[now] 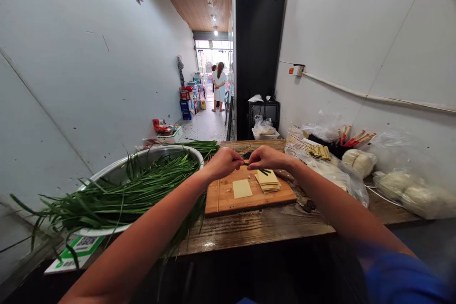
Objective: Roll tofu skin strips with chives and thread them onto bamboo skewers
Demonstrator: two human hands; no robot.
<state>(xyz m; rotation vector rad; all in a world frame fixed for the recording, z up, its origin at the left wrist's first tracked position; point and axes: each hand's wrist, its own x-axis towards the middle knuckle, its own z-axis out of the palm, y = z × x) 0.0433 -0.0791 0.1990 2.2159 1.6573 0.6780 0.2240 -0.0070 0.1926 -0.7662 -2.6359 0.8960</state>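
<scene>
My left hand [223, 163] and my right hand [268, 157] meet above a wooden cutting board [224, 199], both pinching a thin green chive strand [263, 170] between their fingertips. Below my right hand lies a small stack of pale yellow tofu-skin squares [268, 181]. A single square [242, 188] lies flat in the middle of the board. A big metal basin [149, 156] heaped with long green chives [117, 194] stands to the left of the board.
The board rests on a worn wooden table [263, 225]. At the right are plastic bags of white noodles [409, 192], bamboo skewers [317, 149] and chopsticks [352, 138]. A black fridge [256, 57] stands behind. Two people [218, 85] stand far down the aisle.
</scene>
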